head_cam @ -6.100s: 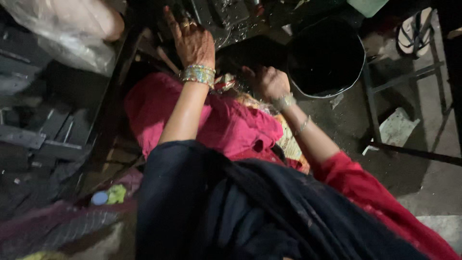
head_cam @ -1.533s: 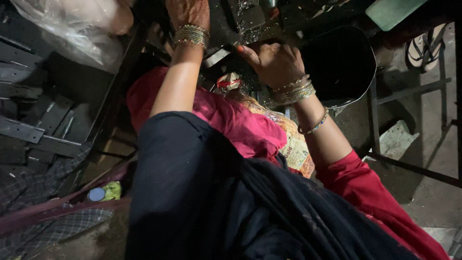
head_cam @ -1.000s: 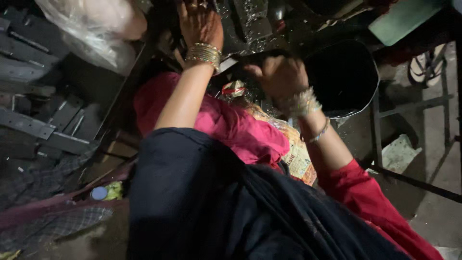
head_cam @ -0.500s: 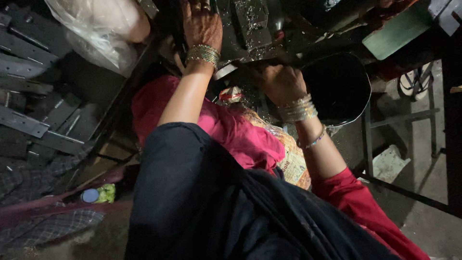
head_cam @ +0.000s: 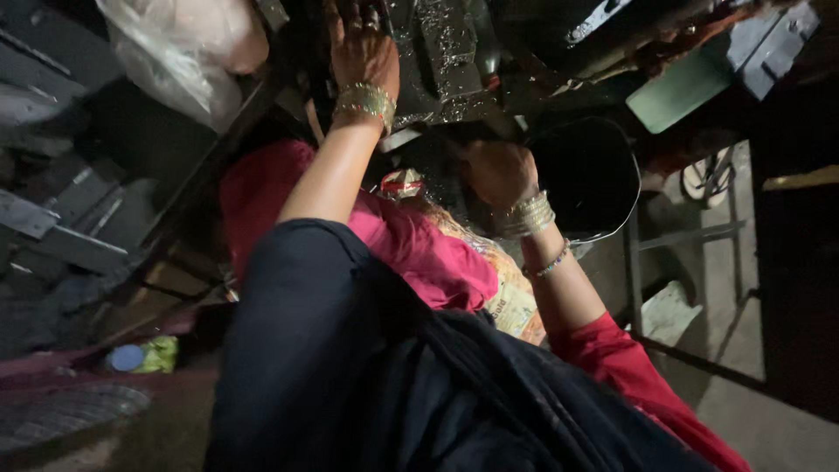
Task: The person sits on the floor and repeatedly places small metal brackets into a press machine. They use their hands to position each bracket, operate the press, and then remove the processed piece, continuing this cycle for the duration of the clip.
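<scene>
The left hand [head_cam: 363, 48] is being laid flat, fingers spread, on the oily metal machine [head_cam: 446, 61]. Below its edge, the right hand [head_cam: 498, 170] is being curled shut beside the black bucket [head_cam: 594, 179]; its grip cannot be told.

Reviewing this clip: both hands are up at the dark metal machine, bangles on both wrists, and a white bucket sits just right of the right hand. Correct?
Not quite: the bucket is black, not white, as the head view shows. The rest holds: the left hand and right hand are both up at the dark metal machine, with bangles on both wrists, and the bucket sits just right of the right hand.
</scene>
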